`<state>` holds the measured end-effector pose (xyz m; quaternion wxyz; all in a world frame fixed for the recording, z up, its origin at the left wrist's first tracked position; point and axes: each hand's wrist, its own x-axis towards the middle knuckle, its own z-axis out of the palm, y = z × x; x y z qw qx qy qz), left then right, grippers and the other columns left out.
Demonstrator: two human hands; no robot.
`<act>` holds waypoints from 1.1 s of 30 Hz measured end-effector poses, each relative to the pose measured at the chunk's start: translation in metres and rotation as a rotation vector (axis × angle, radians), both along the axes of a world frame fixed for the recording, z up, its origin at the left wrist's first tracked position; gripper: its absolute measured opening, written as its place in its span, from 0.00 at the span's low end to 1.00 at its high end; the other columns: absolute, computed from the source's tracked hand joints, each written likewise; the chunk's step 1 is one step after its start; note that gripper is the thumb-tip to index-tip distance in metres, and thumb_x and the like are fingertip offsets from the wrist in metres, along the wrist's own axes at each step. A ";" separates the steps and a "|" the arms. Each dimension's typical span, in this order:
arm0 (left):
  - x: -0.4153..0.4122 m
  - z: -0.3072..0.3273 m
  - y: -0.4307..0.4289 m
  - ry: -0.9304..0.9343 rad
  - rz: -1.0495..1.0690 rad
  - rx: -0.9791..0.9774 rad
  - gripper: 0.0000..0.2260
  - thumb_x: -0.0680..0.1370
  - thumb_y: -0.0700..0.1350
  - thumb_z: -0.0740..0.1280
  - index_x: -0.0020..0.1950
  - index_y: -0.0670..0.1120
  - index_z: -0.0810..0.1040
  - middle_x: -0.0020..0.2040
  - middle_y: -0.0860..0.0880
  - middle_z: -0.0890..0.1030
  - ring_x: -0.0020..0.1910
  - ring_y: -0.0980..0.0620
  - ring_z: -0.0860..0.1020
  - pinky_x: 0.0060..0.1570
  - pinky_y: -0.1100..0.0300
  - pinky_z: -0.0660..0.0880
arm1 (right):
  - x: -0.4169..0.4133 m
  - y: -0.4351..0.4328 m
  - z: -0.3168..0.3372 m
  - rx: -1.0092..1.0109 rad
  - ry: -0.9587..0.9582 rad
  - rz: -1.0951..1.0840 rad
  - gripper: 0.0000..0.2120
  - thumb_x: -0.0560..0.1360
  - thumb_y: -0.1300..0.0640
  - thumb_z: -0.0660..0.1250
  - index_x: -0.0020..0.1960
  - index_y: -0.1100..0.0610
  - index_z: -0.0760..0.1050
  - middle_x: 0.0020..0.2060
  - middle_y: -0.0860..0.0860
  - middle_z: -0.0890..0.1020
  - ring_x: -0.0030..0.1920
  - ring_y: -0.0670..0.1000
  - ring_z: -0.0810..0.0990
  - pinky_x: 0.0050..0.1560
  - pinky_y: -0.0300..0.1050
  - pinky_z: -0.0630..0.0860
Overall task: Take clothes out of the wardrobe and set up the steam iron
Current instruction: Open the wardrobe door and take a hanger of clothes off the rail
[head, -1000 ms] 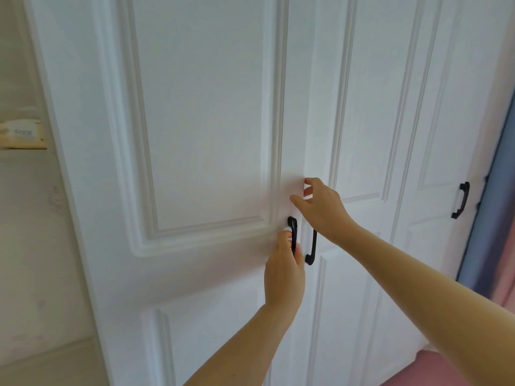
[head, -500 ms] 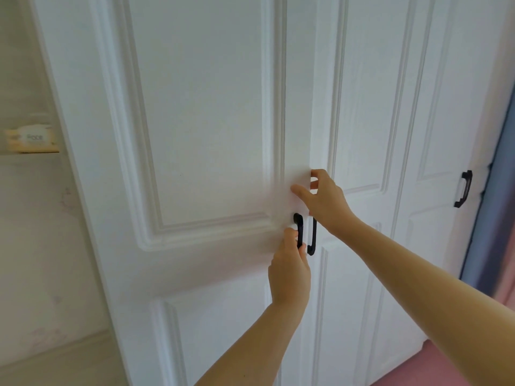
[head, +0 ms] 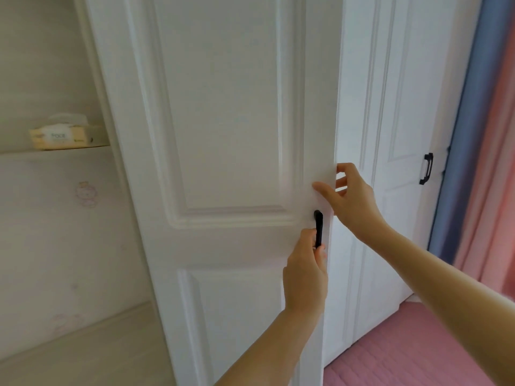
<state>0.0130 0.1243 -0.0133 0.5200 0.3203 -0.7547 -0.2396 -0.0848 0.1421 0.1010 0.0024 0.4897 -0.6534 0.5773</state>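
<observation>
The white wardrobe door (head: pixel 228 121) fills the middle of the view, its right edge standing out from the neighbouring door (head: pixel 390 107). The left hand (head: pixel 305 271) grips the lower part of the black handle (head: pixel 318 224), fingers curled round it. The right hand (head: pixel 352 201) pinches the door's edge just above, thumb on the front, fingers behind. A tissue pack (head: pixel 60 136) lies on a shelf (head: pixel 16 150) at the left.

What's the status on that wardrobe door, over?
Left hand grips black handle. Right hand pinches wardrobe door at its edge. Door ajar, no clothes in sight. Nothing blocking.
</observation>
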 end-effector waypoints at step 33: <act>0.287 0.000 0.167 0.073 0.028 -0.032 0.24 0.75 0.59 0.64 0.68 0.53 0.68 0.55 0.59 0.73 0.47 0.59 0.78 0.43 0.68 0.76 | 0.257 0.183 -0.015 -0.073 0.167 0.408 0.24 0.75 0.52 0.67 0.69 0.49 0.64 0.58 0.43 0.76 0.50 0.39 0.77 0.45 0.25 0.74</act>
